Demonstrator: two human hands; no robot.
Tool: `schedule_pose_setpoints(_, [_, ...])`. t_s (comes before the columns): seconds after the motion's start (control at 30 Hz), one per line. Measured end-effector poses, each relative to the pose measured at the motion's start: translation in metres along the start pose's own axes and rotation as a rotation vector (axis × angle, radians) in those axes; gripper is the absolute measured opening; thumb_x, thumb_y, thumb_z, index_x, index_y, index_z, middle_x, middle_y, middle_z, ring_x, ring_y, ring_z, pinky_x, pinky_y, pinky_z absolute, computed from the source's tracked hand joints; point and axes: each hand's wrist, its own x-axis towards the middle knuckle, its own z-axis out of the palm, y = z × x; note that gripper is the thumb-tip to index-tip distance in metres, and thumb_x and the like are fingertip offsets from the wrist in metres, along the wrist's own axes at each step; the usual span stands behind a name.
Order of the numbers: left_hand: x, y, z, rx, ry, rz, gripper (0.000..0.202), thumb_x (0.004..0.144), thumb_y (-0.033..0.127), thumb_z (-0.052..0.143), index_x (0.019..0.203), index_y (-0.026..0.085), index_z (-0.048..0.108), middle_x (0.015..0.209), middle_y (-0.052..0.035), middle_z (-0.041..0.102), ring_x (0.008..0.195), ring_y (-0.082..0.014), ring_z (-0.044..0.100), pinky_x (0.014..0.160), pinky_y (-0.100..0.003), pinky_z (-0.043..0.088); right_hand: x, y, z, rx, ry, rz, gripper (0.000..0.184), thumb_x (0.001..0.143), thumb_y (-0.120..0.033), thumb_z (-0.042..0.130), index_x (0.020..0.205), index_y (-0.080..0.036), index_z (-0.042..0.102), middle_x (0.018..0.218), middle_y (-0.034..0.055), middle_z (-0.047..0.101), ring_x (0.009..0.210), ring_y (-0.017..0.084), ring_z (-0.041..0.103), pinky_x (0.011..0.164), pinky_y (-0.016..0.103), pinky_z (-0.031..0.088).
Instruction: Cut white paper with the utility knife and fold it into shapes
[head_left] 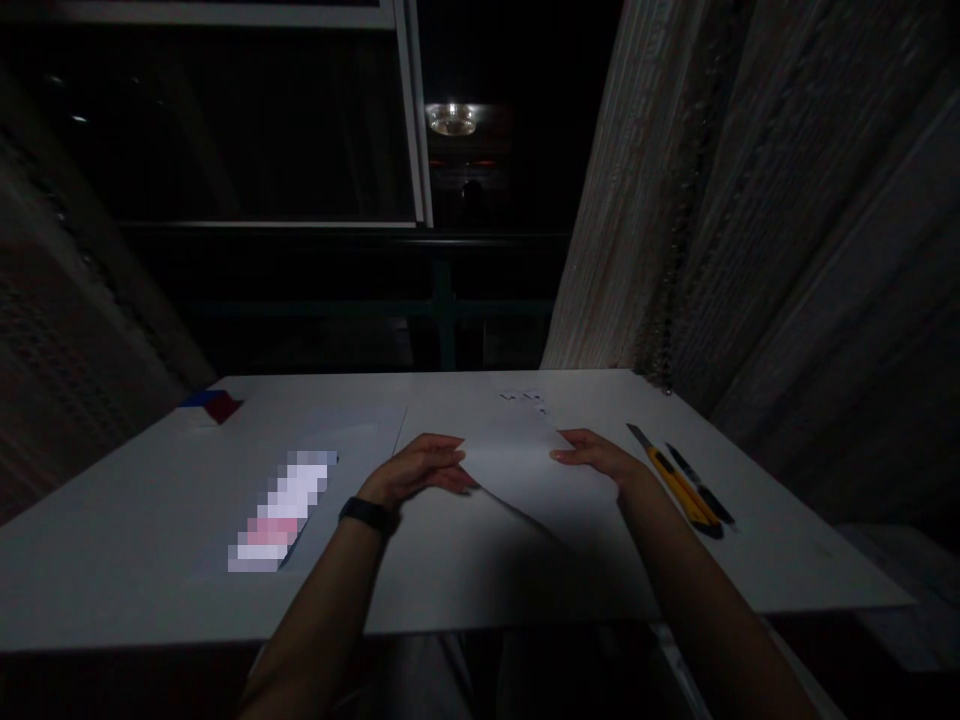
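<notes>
A white sheet of paper (517,465) is held between my two hands above the table, bent across its middle, with dark handwritten marks near its far edge. Its left edge is pinched between the thumb and fingers of my left hand (424,465), which wears a dark band on the wrist. My right hand (596,457) pinches the opposite edge. To the right of that hand lie a yellow utility knife (679,485) with its blade showing and a black pen (697,480).
On the left of the white table (135,520), a lit phone (281,515) with a blurred screen rests on another paper sheet (367,430). A small blue, red and white block (211,407) sits at the far left corner. Curtains (622,190) hang beside a dark window.
</notes>
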Motion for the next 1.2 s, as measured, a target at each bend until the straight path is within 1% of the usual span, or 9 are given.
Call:
schedule_pose_setpoints(0.1, [0.001,-0.001,-0.001,-0.019,0.010,0.011,0.046,0.073,0.020,0.065,0.116,0.011,0.052,0.090,-0.0171,0.068,0.076,-0.0244,0.067,0.069,-0.036,0.053,0.002,0.003,-0.002,0.002,-0.011,-0.003,0.049,0.057,-0.025,0.073,0.104,-0.015,0.064,0.087,0.0056,0.069,0.070,0.018,0.064,0.066,0.028,0.047])
schedule_pose_setpoints(0.3, [0.005,-0.002,-0.001,-0.058,0.133,0.045,0.043,0.073,0.018,0.064,0.115,0.012,0.054,0.086,-0.0142,0.068,0.073,-0.0216,0.067,0.071,-0.037,0.054,0.006,0.005,-0.009,-0.134,0.004,0.030,0.031,0.052,-0.021,0.072,0.083,-0.016,0.072,0.078,0.0036,0.070,0.062,0.015,0.061,0.060,0.025,0.044])
schedule_pose_setpoints(0.47, [0.010,-0.001,0.009,-0.188,0.234,0.202,0.051,0.074,0.031,0.064,0.120,0.022,0.043,0.101,-0.0100,0.062,0.078,-0.0209,0.066,0.073,-0.042,0.053,0.008,0.002,0.008,0.040,0.106,-0.033,0.040,0.057,-0.020,0.068,0.097,-0.017,0.068,0.088,0.0055,0.069,0.061,0.013,0.060,0.057,0.025,0.043])
schedule_pose_setpoints(0.57, [0.014,-0.003,0.015,-0.206,0.278,0.236,0.043,0.073,0.041,0.063,0.108,0.022,0.046,0.103,-0.0092,0.060,0.081,-0.0208,0.064,0.065,-0.035,0.054,0.015,0.005,0.024,0.049,0.222,-0.117,0.044,0.063,-0.022,0.065,0.106,-0.020,0.064,0.096,0.0058,0.067,0.063,0.013,0.059,0.058,0.025,0.043])
schedule_pose_setpoints(0.7, [0.020,-0.010,0.019,-0.152,0.316,0.196,0.041,0.070,0.052,0.059,0.091,0.018,0.054,0.087,-0.0063,0.062,0.072,-0.0152,0.062,0.055,-0.023,0.049,0.025,0.016,0.040,-0.151,0.225,-0.256,0.037,0.070,-0.026,0.058,0.106,-0.022,0.064,0.111,0.0050,0.062,0.089,0.020,0.058,0.077,0.033,0.044])
schedule_pose_setpoints(0.87, [0.026,-0.019,0.018,-0.076,0.448,0.286,0.034,0.059,0.041,0.073,0.074,0.014,0.056,0.068,-0.0008,0.060,0.056,-0.0093,0.056,0.049,-0.018,0.041,0.026,0.015,0.054,-0.371,0.105,-0.399,0.031,0.076,-0.035,0.056,0.104,-0.025,0.065,0.126,0.0028,0.052,0.120,0.023,0.041,0.101,0.038,0.026])
schedule_pose_setpoints(0.97, [0.029,-0.021,0.015,-0.076,0.524,0.341,0.033,0.056,0.037,0.075,0.067,0.014,0.053,0.063,0.0005,0.059,0.055,-0.0096,0.054,0.051,-0.019,0.041,0.019,0.010,0.058,-0.368,-0.007,-0.391,0.046,0.068,-0.035,0.067,0.112,-0.024,0.060,0.129,0.0050,0.048,0.122,0.024,0.039,0.103,0.038,0.022])
schedule_pose_setpoints(1.07, [0.031,-0.021,0.015,-0.023,0.575,0.383,0.033,0.056,0.038,0.074,0.066,0.015,0.053,0.059,0.0017,0.057,0.053,-0.0097,0.053,0.050,-0.020,0.039,0.015,0.008,0.061,-0.163,-0.094,-0.324,0.075,0.062,-0.031,0.073,0.129,-0.027,0.041,0.132,0.0063,0.045,0.118,0.025,0.043,0.099,0.039,0.030])
schedule_pose_setpoints(1.2, [0.032,-0.020,0.022,0.160,0.581,0.405,0.032,0.060,0.039,0.071,0.068,0.014,0.054,0.053,0.0041,0.052,0.047,-0.0074,0.048,0.045,-0.018,0.034,0.018,0.011,0.069,0.074,0.019,-0.225,0.079,0.068,-0.035,0.068,0.135,-0.028,0.026,0.116,0.0081,0.057,0.098,0.023,0.058,0.085,0.038,0.044])
